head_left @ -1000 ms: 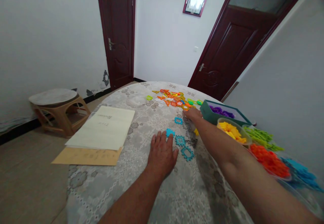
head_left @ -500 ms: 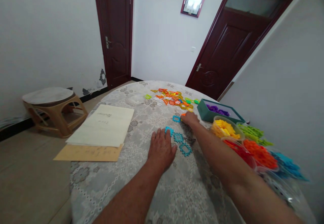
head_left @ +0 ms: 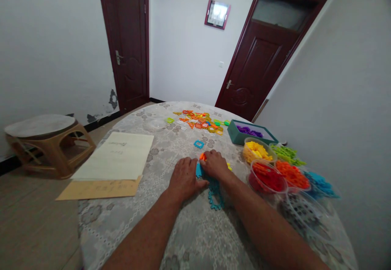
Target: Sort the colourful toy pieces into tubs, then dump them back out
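Both hands are close together over the tablecloth in the head view. My left hand (head_left: 185, 179) lies with its fingers pressed together at the left side of a blue piece (head_left: 198, 170), pinching its edge. My right hand (head_left: 216, 165) grips an orange piece (head_left: 203, 156) at the far end of the blue pieces. A blue notched frame (head_left: 216, 200) extends toward me below the hands. Something yellow (head_left: 229, 166) shows beside my right hand. Another blue frame (head_left: 198, 144) lies alone farther off. The palms hide part of the blue pieces.
A pile of orange and yellow pieces (head_left: 200, 120) lies at the far side. Paper sheets (head_left: 119, 156) are at the left. On the right stand a green box (head_left: 236, 135) of purple pieces and tubs of yellow (head_left: 257, 151), red (head_left: 268, 179) and other colours.
My right hand has come back toward me with the orange piece, to the blue pieces beside my left hand. The camera view has shifted, showing more of the tubs.
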A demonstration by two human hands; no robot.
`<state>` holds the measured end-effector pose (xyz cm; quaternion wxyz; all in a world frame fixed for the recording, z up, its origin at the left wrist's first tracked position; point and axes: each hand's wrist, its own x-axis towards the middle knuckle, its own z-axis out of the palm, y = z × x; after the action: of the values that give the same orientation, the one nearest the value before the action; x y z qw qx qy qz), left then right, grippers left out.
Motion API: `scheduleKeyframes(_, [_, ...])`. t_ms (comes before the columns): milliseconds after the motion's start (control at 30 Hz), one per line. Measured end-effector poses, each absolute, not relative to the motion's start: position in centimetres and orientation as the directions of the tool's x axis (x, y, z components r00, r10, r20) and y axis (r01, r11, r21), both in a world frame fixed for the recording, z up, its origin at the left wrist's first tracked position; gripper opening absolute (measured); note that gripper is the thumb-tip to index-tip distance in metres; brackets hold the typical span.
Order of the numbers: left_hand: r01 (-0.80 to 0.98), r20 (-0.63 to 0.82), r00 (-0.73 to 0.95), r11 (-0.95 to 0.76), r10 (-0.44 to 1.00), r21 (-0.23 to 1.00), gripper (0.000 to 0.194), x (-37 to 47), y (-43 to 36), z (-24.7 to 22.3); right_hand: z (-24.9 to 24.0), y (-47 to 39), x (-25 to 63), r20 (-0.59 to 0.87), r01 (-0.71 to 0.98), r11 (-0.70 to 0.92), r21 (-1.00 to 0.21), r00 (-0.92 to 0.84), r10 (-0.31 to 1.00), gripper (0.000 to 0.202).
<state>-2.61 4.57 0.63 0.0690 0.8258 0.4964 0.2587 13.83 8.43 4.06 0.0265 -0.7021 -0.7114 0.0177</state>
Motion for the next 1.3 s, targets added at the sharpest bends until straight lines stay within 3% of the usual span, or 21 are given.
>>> scheduleKeyframes(100, [0.756, 0.364, 0.397, -0.526, 0.842, 0.391, 0.081, -2.9, 4.8, 0.6, 4.6, 6.6, 14.4, -0.011, 0.992, 0.109, -0.062, -0.110, 0.994, 0.045])
scheduleKeyframes(200, [0.715, 0.372, 0.412, -0.548, 0.832, 0.434, 0.088, -3.1, 4.9, 0.5, 5.6, 6.4, 15.5, -0.073, 0.968, 0.203, -0.150, -0.215, 0.974, 0.043])
scheduleKeyframes(300, [0.681, 0.372, 0.432, -0.568, 0.821, 0.462, 0.090, -3.3, 4.9, 0.6, 6.5, 8.4, 16.1, -0.010, 0.947, 0.226, -0.229, -0.235, 0.972, 0.039])
scheduleKeyframes(500, [0.663, 0.413, 0.457, -0.611, 0.788, 0.433, 0.082, -3.5, 4.9, 0.7, 5.4, 14.9, 13.9, 0.107, 0.940, 0.274, -0.202, -0.257, 0.960, 0.051])
scheduleKeyframes(767, [0.683, 0.376, 0.481, -0.608, 0.792, 0.406, 0.084, -3.4, 4.9, 0.7, 4.4, 18.2, 13.8, -0.014, 0.844, 0.492, -0.213, -0.506, 0.862, 0.046])
scheduleKeyframes(1033, [0.666, 0.285, 0.567, -0.634, 0.773, 0.393, 0.071, -3.4, 4.1, 1.4, 4.9, 11.0, 18.5, -0.081, 0.864, 0.448, -0.228, -0.476, 0.876, 0.047])
scheduleKeyframes(1300, [0.587, 0.270, 0.652, -0.697, 0.708, 0.411, 0.065, -3.0, 3.4, 2.1, 4.3, 3.8, 23.0, -0.036, 0.858, 0.360, -0.367, -0.400, 0.916, 0.052])
